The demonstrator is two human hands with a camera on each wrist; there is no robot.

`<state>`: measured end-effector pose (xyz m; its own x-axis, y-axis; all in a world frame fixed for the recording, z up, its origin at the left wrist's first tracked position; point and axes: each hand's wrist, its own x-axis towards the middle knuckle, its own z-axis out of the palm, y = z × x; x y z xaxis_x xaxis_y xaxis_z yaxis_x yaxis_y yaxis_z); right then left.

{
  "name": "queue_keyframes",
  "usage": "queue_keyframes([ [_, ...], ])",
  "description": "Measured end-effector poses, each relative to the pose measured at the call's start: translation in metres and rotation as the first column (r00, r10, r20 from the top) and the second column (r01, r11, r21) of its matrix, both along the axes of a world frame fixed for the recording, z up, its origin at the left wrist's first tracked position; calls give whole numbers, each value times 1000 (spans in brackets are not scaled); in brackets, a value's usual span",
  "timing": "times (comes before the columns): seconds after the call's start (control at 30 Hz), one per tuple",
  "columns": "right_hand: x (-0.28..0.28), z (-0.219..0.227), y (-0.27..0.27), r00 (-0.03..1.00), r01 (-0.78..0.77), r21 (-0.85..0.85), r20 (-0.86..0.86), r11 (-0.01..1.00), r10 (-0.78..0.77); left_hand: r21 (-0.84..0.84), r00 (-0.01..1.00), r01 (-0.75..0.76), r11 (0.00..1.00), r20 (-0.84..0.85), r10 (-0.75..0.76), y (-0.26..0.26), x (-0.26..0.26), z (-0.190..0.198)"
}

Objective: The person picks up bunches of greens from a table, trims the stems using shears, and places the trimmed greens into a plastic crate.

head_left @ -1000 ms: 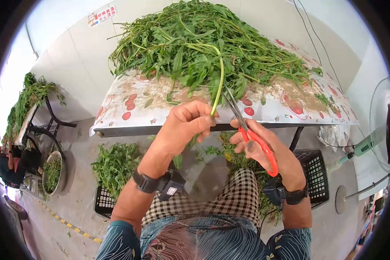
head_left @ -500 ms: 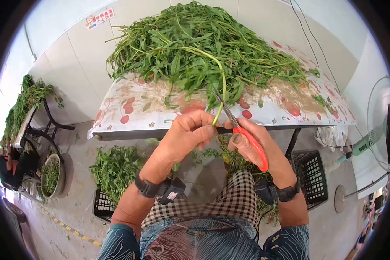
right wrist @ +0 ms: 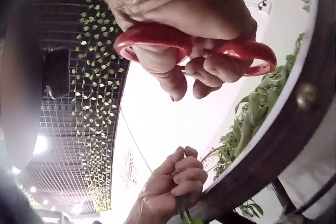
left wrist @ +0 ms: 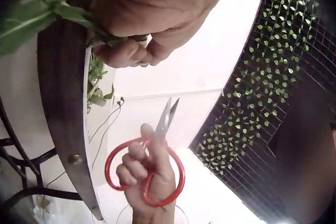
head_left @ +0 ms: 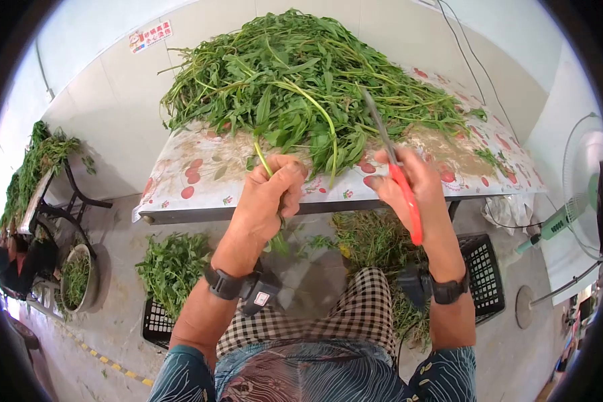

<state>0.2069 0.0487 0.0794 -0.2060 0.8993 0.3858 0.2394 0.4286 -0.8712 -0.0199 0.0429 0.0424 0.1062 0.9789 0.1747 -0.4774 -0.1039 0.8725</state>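
My left hand (head_left: pixel 269 191), over the table's front edge, grips a green stem (head_left: pixel 262 158) that pokes up above the fingers. Leaves (left wrist: pixel 26 22) hang from the lower side of that grip in the left wrist view. My right hand (head_left: pixel 415 181) holds red-handled scissors (head_left: pixel 409 204), with fingers and thumb through the loops. Their blades (left wrist: pixel 167 116) stand slightly apart and point up toward the leafy pile (head_left: pixel 295 74). Between my hands, a long pale-green stem (head_left: pixel 329 127) droops from the pile, its lower end loose near the table edge.
A cherry-print cloth (head_left: pixel 161 177) covers the table. Below stand a black crate (head_left: pixel 155 325) of leafy greens and another black crate (head_left: pixel 482 275) at right. A fan (head_left: pixel 563 224) stands on the right. Another person (head_left: pixel 20 258) sits far left beside a tub (head_left: pixel 87 295).
My left hand has moved left, away from the long stem, whose lower end now hangs loose. The scissors have moved off the stem, right and upward, with my right hand.
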Motion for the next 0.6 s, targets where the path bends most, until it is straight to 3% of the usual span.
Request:
queue_keyframes([
  [0.03, -5, 2, 8, 999, -25, 9, -30, 1000, 25, -23, 999, -15, 1000, 31, 15, 1, 3, -1],
  [0.13, -30, 3, 29, 942, 53, 296, 303, 954, -147, 47, 1000, -15, 999, 26, 14, 2, 4, -4],
  [0.17, -39, -3, 38, 881, 73, 379, 409, 922, -238, 36, 999, -28, 999, 32, 26, 0, 4, -3],
  [0.27, -60, -10, 49, 678, 147, 367, 639, 918, -364, 10, 999, -34, 999, 36, 33, -3, -1, -1],
  [0.4, -62, -19, 60, 741, 215, 303, 569, 928, -357, -3, 999, -2, 1000, 35, 2, -2, -6, -2],
  [0.5, -52, -14, 43, 884, 224, 340, 324, 913, -338, -1, 1000, -21, 1000, 11, 21, -2, -5, 0],
  [0.6, -47, -8, 9, 995, 96, 61, 9, 994, -96, 11, 999, -53, 999, -6, 53, 0, 1, 1],
])
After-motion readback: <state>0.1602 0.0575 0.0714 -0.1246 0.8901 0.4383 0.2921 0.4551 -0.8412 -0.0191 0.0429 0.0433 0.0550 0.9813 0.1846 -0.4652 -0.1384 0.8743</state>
